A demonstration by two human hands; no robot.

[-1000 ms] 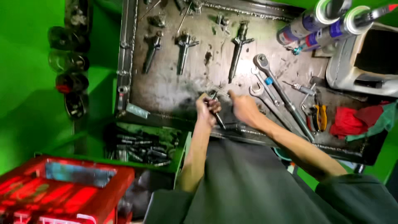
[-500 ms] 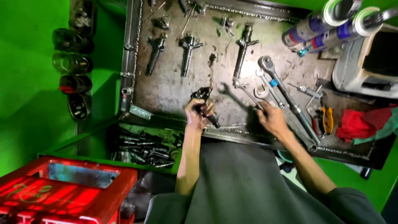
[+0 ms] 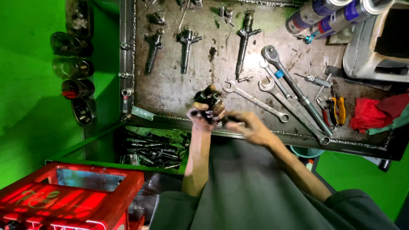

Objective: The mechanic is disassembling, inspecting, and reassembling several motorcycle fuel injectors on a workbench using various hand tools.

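fingers (image 3: pixel 200 114) of the left hand (image 3: pixel 205 115) wrap tight around a dark, greasy metal injector part (image 3: pixel 208 99), held just above the near edge of the stained steel workbench (image 3: pixel 179 93). the right hand (image 3: pixel 249 127) pinches its lower end from the side, fingers closed on it. beyond lie a long silver combination wrench (image 3: pixel 255 100), a ratchet handle (image 3: pixel 298 96) and three dark injectors (image 3: pixel 243 40) farther back.

Labelled spray cans and a marked red crate

At one o'clock, two cylindrical metal spray cans (image 3: pixel 328 12) lie side by side with blue-and-grey labels; at seven o'clock, a red plastic crate (image 3: pixel 72 200) carries pale, blurred markings on its side.
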